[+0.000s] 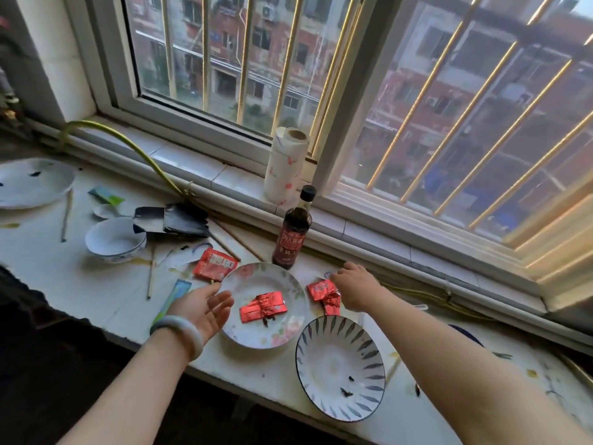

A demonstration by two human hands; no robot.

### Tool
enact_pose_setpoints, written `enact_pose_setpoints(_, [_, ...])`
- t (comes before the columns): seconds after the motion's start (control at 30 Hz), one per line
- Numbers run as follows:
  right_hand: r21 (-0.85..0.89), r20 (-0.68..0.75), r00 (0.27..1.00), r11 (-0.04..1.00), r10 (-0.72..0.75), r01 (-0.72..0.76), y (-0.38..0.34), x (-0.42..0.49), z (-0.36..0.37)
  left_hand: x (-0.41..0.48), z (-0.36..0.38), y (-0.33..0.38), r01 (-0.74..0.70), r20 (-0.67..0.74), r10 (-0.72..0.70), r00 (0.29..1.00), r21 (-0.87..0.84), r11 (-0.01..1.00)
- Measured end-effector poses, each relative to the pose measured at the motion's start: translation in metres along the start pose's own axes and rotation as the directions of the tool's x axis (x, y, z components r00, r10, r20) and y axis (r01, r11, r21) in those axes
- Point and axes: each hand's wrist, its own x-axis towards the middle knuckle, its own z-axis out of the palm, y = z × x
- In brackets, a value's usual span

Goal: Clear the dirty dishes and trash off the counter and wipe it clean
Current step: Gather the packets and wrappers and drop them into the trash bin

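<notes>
Crumpled red foil wrapper [321, 292] mid-frame on stained white worktop [96, 284]: light, crinkly, pinch by edge. Right hand [353, 289] over it, grip unclear. Left hand [208, 308] open, empty, beside floral ceramic plate [266, 281].

The white counter [96, 284] is stained and littered. At its front edge sit a floral plate [256, 279] and a striped bowl [337, 361]. A red foil wrapper [322, 293] lies just behind them, and a soy sauce bottle [292, 232] stands near the back edge. Leftward lie a red sachet [215, 264], a blue-and-white bowl [110, 242], a black packet [179, 220], a loose chopstick [150, 277] and, at the left end, a white plate [32, 183].
</notes>
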Motion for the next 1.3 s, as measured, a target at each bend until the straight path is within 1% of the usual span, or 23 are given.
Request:
enact_pose_setpoints(0.23, [-0.208, 0.11, 0.978, 0.958, -0.177, 0.196, -0.001, 0.04, 0.014, 0.011, 0.011, -0.004, -0.011, -0.049, 0.009, 0.999, -0.042, 0.999])
enact_pose_setpoints(0.37, [-0.281, 0.138, 0.964, 0.924, -0.228, 0.259, -0.003, 0.053, 0.021, 0.015, 0.01, -0.009, -0.031, -0.091, 0.025, 0.996, -0.063, 0.998])
enact_pose_setpoints(0.53, [-0.318, 0.139, 0.945, 0.89, -0.297, 0.326, 0.001, 0.061, 0.03, 0.021, 0.018, -0.012, -0.052, -0.12, 0.04, 0.992, -0.096, 0.994])
enact_pose_setpoints(0.67, [-0.32, 0.12, 0.938, 0.881, -0.326, 0.347, 0.001, 0.063, 0.039, 0.023, 0.028, -0.015, -0.053, -0.135, 0.039, 0.99, -0.104, 0.993])
enact_pose_setpoints(1.03, [-0.356, 0.159, 0.923, 0.852, -0.35, 0.384, -0.006, 0.068, 0.047, 0.018, 0.038, -0.017, -0.077, -0.154, 0.061, 0.986, -0.099, 0.992])
enact_pose_setpoints(1.2, [-0.276, 0.136, 0.912, 0.869, -0.388, 0.411, -0.001, 0.068, 0.041, 0.017, 0.035, -0.017, -0.08, -0.156, 0.064, 0.986, -0.099, 0.992])
enact_pose_setpoints(1.3, [-0.186, 0.127, 0.92, 0.902, -0.371, 0.39, 0.006, 0.07, 0.027, 0.018, 0.032, -0.015, -0.081, -0.158, 0.064, 0.985, -0.103, 0.991])
